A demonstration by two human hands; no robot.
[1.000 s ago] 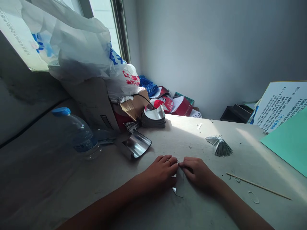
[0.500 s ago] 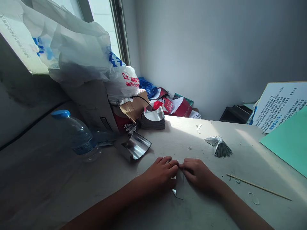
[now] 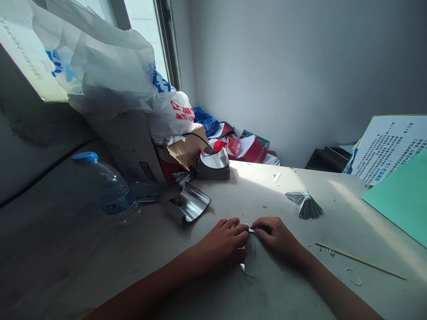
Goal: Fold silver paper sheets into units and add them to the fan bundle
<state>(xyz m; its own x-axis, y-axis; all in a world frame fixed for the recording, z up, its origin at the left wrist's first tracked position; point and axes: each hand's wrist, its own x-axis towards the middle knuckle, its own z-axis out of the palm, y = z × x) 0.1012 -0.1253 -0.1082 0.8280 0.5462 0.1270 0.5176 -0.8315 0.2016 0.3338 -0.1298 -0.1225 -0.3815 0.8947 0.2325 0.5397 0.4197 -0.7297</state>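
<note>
My left hand (image 3: 225, 242), with a ring on one finger, is bent over a thin shiny silvery sheet (image 3: 250, 251) and presses it on the table. A bright folded edge and a thin line at its lower end show below the fingers. At the sheet's far end my right hand (image 3: 276, 235) pinches a small bright tip between thumb and forefinger. Much of the sheet lies hidden under the left hand. Up and left of the hands is a curved shiny metal-like sheet (image 3: 191, 204). A fanned bundle of thin silvery strips (image 3: 309, 206) lies beyond the right hand.
On the right lie a thin wooden stick (image 3: 362, 261), a rubber band (image 3: 353, 276) and a green sheet (image 3: 403, 195). To the left stand a plastic bottle (image 3: 116, 191) and a box under plastic bags (image 3: 113, 66). A stack of curved sheets (image 3: 213, 166) sits at the back.
My right hand has shifted slightly up and its fingers have straightened a little, uncovering a bright tip of the sheet. My left hand stays in place.
</note>
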